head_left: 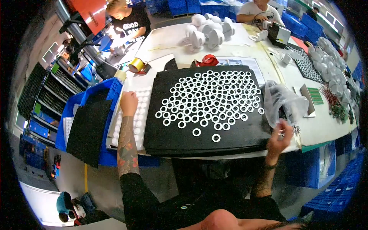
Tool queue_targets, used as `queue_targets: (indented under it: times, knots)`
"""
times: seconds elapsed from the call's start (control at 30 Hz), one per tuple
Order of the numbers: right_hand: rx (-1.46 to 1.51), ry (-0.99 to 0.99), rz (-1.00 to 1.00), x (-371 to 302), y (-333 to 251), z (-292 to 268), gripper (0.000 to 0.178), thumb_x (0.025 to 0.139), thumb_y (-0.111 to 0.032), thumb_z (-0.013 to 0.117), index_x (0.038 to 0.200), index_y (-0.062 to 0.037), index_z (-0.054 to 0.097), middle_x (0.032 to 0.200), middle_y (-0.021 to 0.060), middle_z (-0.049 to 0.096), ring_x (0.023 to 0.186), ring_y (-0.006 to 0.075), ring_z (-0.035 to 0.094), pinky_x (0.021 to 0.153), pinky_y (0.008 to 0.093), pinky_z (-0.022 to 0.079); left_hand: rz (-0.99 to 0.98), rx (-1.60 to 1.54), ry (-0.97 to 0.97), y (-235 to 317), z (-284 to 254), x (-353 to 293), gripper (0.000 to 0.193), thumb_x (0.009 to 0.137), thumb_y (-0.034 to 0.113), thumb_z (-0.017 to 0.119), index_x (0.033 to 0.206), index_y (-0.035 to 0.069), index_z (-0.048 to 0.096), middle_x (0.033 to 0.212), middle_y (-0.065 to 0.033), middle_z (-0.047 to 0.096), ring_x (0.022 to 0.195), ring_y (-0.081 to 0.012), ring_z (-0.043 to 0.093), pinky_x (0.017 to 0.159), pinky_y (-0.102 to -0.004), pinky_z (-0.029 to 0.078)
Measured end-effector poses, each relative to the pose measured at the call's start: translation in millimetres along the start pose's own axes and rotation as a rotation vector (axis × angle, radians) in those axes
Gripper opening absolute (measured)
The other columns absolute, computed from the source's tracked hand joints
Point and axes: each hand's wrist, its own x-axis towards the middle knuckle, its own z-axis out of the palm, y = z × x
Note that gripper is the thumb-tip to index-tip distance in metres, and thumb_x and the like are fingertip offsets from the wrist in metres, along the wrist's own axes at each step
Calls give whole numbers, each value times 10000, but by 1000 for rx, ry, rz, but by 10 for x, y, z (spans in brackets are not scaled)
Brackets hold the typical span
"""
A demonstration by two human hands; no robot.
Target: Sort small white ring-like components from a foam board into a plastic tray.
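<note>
My left hand (pixel 129 102) rests over a white tray (pixel 115 128) of round white pieces, its fingers curled; what they hold, if anything, is hidden. On the right, my right hand (pixel 280 140) has its fingers drawn together beside a clear plastic bag (pixel 281 101), above the table's near edge. Something small may be between the fingertips, too small to make out. Small shiny pieces (pixel 296 129) lie next to that hand. Between my hands, a black foam mat (pixel 172 136) carries many white rings (pixel 216 138) with dark centres, packed close, with a few apart at the near side.
Behind the mat stand a red tape dispenser (pixel 209 60), a yellow tape roll (pixel 137 65) and stacked white lamp-like housings (pixel 211 32). A blue crate (pixel 111 90) adjoins on the left. To the right are an open box (pixel 307 100), a green board (pixel 315 96) and wires (pixel 337 109). Two people work across the table.
</note>
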Motion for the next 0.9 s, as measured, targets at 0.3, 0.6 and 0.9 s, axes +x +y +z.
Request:
queue_targets:
  times: [0.3,0.6,0.9]
  knots:
    - [-161,-480,84,523,1045,48,183,959,-166,725,1070,-28,768,1072,157,692,987,324,653,894,411,514,62,299,35,-29,-32,-4,182,841,132,638,694,42,697,819,-158,695,880,-374,640,814,-490,534]
    - [-174,-268,89,474,1245,5,200,959,-179,754,1059,-10,720,1067,130,670,1023,282,641,903,383,511,-348,-267,-127,-33,-109,139,198,844,200,655,891,35,754,896,-217,740,898,-384,720,819,-484,571]
    - [269,-3,164,-27,794,-309,165,996,-58,718,1141,15,687,1112,60,658,916,126,592,804,274,487,-310,-109,-43,265,-155,8,177,891,201,640,997,138,767,1073,-171,697,957,-384,703,848,-501,562]
